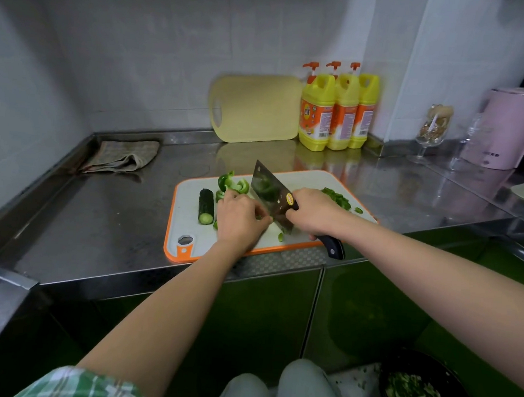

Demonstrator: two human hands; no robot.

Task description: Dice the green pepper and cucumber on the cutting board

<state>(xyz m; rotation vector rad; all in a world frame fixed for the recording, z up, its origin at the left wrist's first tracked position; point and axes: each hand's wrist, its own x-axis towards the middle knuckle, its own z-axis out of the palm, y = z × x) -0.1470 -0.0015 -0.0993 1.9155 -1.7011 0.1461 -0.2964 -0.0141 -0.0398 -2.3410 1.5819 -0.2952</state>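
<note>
Knees, black bowl below; cloth, yellow bottles behind cutting board

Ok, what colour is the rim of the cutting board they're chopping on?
Orange, framing the white cutting board; best in the head view.

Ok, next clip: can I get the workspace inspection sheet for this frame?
Surface: steel counter, orange-rimmed cutting board at its front edge.
Job's things: cucumber piece, green pepper pieces and diced pile on the board.
Clutter: folded cloth, yellow board, three detergent bottles, stemmed glass, pink kettle.
Hands: right hand grips the cleaver; left hand curled beside the blade, what it holds hidden.
Cables: nothing seen.
Surroundings: tiled wall, green cabinets, dark bowl of chopped greens below.
</note>
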